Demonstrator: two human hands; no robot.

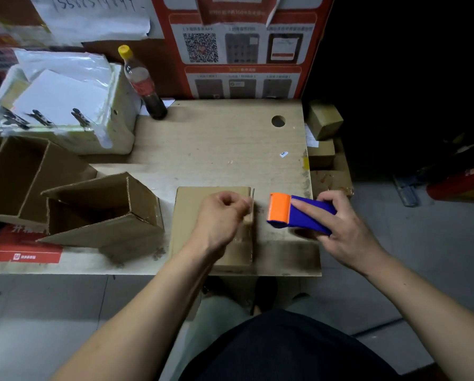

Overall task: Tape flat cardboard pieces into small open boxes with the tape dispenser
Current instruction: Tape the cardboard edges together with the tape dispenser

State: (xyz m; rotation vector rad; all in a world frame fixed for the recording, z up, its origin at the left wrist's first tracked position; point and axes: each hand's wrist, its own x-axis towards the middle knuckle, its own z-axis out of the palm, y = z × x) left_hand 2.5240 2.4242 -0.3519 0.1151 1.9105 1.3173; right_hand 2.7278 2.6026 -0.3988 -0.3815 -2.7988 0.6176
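Item: cardboard piece [200, 215], lying flat at the table's [216, 138] near edge. Left hand [219, 215] rests on it, fingers curled, seemingly pinching clear tape at its right edge. Right hand [337, 224] grips the tape dispenser [299, 214] just beside. Advice: keep tape taut, press down before cutting.

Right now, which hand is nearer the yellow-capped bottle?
Left. The left hand rests on the cardboard box, below-right of the bottle; the right hand, gripping the tape dispenser, is farther right.
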